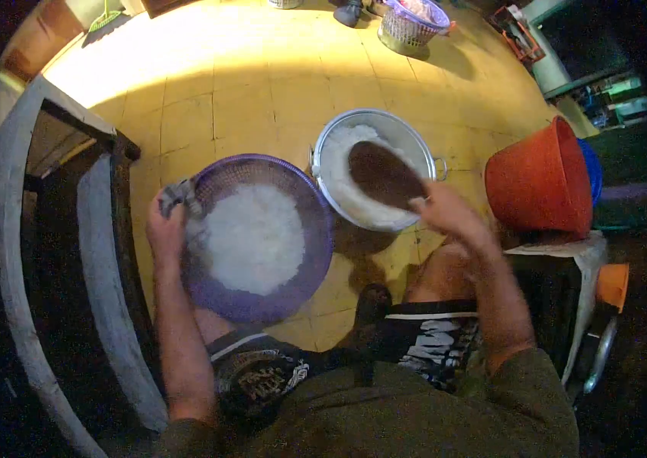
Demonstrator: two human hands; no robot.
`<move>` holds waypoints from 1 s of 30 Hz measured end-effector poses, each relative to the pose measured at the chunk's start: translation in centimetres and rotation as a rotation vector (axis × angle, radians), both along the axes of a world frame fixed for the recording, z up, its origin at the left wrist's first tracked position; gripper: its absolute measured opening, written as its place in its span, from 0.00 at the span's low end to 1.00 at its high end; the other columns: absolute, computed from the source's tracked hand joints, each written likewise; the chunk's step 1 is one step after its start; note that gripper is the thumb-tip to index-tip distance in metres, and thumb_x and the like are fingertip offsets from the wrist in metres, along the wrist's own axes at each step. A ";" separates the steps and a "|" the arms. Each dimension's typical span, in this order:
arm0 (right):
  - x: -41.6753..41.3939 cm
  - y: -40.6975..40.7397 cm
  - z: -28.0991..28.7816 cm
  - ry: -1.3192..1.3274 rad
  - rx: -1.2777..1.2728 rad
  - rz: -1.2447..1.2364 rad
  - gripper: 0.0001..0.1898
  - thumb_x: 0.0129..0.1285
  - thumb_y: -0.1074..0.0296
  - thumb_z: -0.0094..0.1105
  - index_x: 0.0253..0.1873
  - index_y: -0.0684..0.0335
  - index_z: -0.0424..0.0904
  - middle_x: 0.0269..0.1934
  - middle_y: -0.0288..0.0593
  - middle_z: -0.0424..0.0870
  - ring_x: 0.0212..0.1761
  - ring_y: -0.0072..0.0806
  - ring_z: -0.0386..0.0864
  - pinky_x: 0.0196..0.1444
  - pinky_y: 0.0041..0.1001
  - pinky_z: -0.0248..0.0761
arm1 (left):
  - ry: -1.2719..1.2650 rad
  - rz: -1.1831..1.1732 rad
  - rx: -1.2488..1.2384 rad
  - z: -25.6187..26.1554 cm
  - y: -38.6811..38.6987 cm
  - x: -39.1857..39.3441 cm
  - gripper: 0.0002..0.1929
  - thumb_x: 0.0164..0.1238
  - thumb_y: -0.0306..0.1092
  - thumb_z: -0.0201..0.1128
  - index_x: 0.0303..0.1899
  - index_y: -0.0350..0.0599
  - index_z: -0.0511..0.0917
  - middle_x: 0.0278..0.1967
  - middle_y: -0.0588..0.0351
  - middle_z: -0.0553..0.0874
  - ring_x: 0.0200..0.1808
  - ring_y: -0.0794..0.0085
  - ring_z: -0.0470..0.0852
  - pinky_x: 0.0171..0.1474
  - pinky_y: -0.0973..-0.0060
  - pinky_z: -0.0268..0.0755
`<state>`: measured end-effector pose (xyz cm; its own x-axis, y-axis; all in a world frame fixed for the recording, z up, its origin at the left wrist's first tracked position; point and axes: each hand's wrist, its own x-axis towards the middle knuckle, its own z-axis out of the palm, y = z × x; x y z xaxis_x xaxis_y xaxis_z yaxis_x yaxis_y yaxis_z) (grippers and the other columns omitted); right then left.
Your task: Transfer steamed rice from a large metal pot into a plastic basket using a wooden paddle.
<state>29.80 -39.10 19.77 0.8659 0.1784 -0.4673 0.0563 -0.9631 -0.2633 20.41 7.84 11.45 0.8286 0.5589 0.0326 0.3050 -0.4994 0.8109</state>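
A purple plastic basket stands on the floor at left of centre, with a mound of white rice-like food in it. At its left rim, my left hand grips a grey cloth. Right of the basket is a round metal pot with more of the white food inside. My right hand holds a brown oval, paddle-like tool over the pot. The tool is blurred, and its exact kind cannot be told.
A red bucket lies tilted on a low stand at right. Wooden furniture flanks the left side. A basket and a green broom are farther off on the tiled floor.
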 end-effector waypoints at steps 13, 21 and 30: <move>8.1 -1.7 -6.1 0.023 -0.168 -0.265 0.23 0.55 0.64 0.58 0.55 0.67 0.73 0.49 0.58 0.79 0.53 0.48 0.78 0.54 0.43 0.72 | 0.123 -0.439 0.138 -1.8 -16.0 12.5 0.22 0.61 0.32 0.57 0.56 0.36 0.70 0.48 0.39 0.80 0.53 0.50 0.78 0.56 0.63 0.69; 6.9 0.6 0.0 0.297 0.239 -0.015 0.14 0.55 0.66 0.53 0.40 0.71 0.79 0.30 0.56 0.83 0.28 0.41 0.84 0.31 0.37 0.77 | -0.042 -0.186 -0.968 -1.4 -12.2 10.6 0.17 0.58 0.23 0.50 0.50 0.34 0.74 0.44 0.46 0.82 0.43 0.62 0.82 0.48 0.69 0.76; 8.4 -1.1 -3.2 0.294 0.186 -0.009 0.14 0.56 0.66 0.49 0.41 0.70 0.77 0.20 0.48 0.78 0.15 0.33 0.76 0.17 0.31 0.67 | 0.338 -0.386 -0.752 -0.3 -15.4 13.0 0.25 0.61 0.31 0.52 0.61 0.38 0.65 0.45 0.48 0.81 0.40 0.66 0.82 0.45 0.71 0.76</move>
